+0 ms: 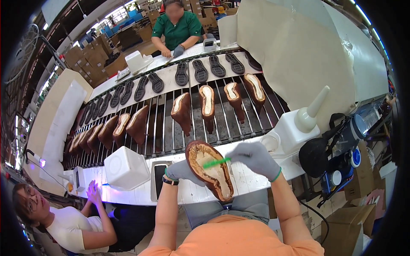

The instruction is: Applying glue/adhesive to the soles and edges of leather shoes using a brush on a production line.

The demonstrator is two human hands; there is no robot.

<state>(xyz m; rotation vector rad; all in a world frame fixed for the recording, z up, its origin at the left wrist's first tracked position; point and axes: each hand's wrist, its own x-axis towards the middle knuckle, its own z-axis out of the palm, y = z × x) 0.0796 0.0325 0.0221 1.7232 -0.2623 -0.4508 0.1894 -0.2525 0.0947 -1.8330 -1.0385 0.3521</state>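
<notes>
My left hand (184,171), in a grey glove, grips a brown shoe upper (222,184) from its left side and holds it bottom up over the table's front edge. A pale middle and a tan, rough-edged margin show on that bottom. In my gloved right hand (258,160) is a slim green brush (216,162), pinched by the fingers. The brush lies across the pale middle of the upper and looks slightly blurred. Whether its tip touches the surface I cannot tell.
Beyond the white table edge, a rack of metal rods (162,123) carries several brown uppers (181,112). Black soles (181,74) line the far strip. A white container (127,167) stands left, a white squeeze bottle (306,119) right. One co-worker (177,27) works opposite; another person (72,226) sits left.
</notes>
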